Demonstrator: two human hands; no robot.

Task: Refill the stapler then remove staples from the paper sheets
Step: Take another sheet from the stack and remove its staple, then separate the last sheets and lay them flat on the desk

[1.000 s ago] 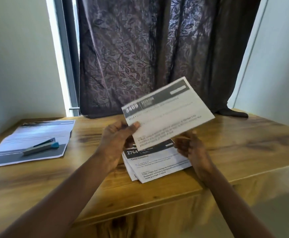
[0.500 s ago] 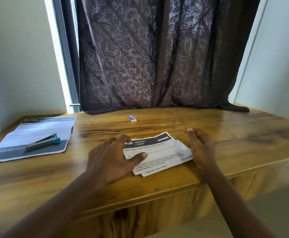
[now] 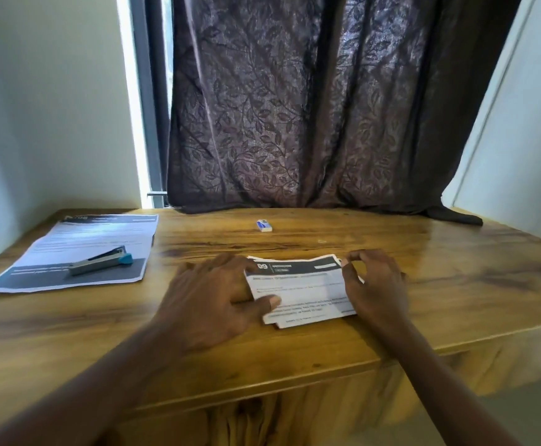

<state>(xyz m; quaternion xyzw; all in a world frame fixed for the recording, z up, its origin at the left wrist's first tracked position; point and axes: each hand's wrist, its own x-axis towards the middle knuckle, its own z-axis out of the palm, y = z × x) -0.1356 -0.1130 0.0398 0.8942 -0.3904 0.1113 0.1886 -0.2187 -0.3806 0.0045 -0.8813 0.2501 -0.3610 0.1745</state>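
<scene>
A small stack of printed paper sheets point(image 3: 301, 289) lies flat near the front middle of the wooden table point(image 3: 455, 278). My left hand point(image 3: 211, 300) rests flat on the stack's left edge, thumb pressing the top sheet. My right hand point(image 3: 372, 281) is at the stack's right side, with thumb and forefinger pinching its top right corner. A grey stapler with a blue end point(image 3: 100, 260) lies on a larger printed sheet point(image 3: 79, 246) at the far left, away from both hands. A small white and blue staple box point(image 3: 264, 225) sits at the back middle.
A dark patterned curtain point(image 3: 311, 107) hangs behind the table and drapes onto its back edge. Pale walls close in on the left and right. A tiny pale speck, perhaps a loose staple point(image 3: 322, 241), lies behind the stack.
The sheet that both hands held up has been laid on the stack. My right hand has since moved in from beside the stack and pinched its top right corner.
</scene>
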